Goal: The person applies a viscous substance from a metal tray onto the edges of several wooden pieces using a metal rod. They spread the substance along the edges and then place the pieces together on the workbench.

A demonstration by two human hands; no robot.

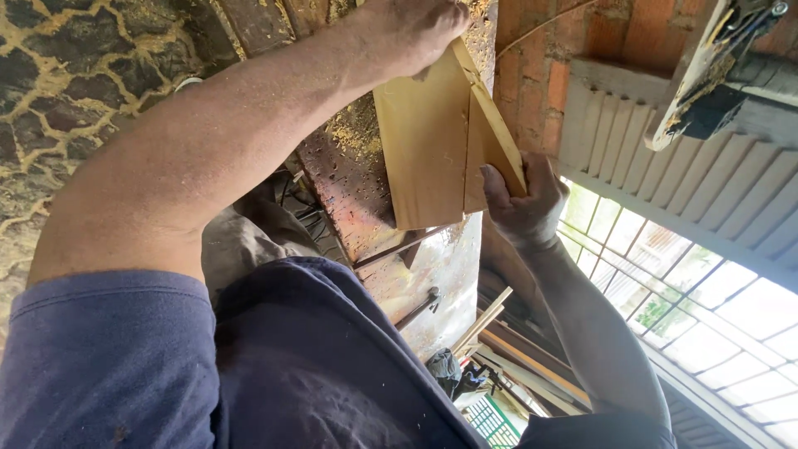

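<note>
On the sawdusty workbench (366,191), both hands (525,206) hold boards (428,150).

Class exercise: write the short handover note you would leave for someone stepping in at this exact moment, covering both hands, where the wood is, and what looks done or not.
Left hand: gripping the top of the pale wooden boards.
Right hand: gripping the lower edge of the narrower board set at an angle to the flat one.
Boards stand on the sawdust-covered worktable.
Done: two boards brought together at an angle.
Left: whether they are fixed cannot be told; keep both supported.
</note>
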